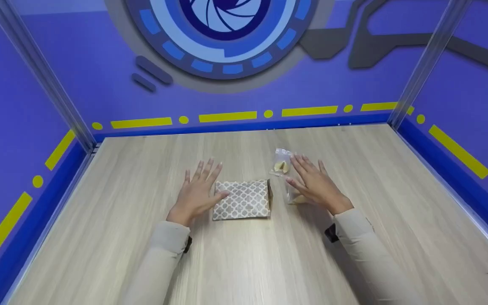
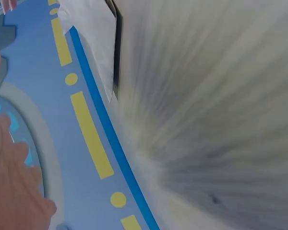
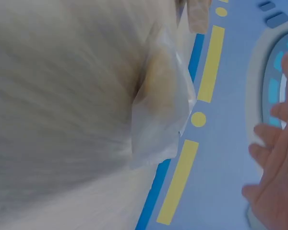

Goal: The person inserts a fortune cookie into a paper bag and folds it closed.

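Note:
A paper bag (image 1: 246,201) with a grey-and-white lattice pattern lies flat in the middle of the table. My left hand (image 1: 196,195) is held over its left side, fingers spread and thumb overlapping the bag's edge in the head view. To the right of the bag is a fortune cookie (image 1: 282,167) in a clear wrapper. Nearer to me sits a second clear packet (image 1: 291,195), partly hidden by my right hand (image 1: 318,185); the right wrist view shows something tan inside this packet (image 3: 158,91). Both hands have straight fingers and hold nothing.
The light wood table (image 1: 244,262) is bounded by a purple-blue back wall (image 1: 235,99) and similar side walls. Metal posts (image 1: 426,63) stand at the far corners. Dark bands (image 1: 332,233) show at both wrists under light sleeves.

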Demonstrator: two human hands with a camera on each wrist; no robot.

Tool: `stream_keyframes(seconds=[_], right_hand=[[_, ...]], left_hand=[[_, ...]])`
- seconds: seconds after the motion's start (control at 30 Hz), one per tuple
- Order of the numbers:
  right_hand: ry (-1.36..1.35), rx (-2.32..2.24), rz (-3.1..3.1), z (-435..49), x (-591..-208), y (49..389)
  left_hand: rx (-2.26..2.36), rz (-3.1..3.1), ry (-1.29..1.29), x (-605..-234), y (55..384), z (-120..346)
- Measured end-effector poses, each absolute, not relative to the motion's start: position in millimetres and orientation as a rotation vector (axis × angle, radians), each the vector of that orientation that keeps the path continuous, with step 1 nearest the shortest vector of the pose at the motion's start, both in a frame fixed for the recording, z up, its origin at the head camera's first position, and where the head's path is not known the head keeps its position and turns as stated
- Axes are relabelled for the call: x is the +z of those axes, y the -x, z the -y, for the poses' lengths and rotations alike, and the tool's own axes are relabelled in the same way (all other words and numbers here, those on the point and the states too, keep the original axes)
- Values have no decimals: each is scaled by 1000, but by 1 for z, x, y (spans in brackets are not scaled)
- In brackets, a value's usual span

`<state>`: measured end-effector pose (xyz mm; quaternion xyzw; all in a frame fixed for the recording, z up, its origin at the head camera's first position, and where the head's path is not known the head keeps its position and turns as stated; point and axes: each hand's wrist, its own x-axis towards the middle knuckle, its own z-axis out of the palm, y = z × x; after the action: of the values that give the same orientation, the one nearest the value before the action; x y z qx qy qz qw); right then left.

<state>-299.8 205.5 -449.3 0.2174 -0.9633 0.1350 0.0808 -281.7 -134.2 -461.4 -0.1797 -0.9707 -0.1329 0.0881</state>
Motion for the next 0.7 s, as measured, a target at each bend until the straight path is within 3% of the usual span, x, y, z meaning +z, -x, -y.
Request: stream_keyframes(seconds=[0.4, 0.7], right_hand=[[-969, 595, 2913, -195, -463, 298], [-1098, 624, 2931, -181, -472, 299]], left_hand=[[-401, 3060, 854, -465, 287, 110], [-334, 3122, 944, -468, 294, 87]])
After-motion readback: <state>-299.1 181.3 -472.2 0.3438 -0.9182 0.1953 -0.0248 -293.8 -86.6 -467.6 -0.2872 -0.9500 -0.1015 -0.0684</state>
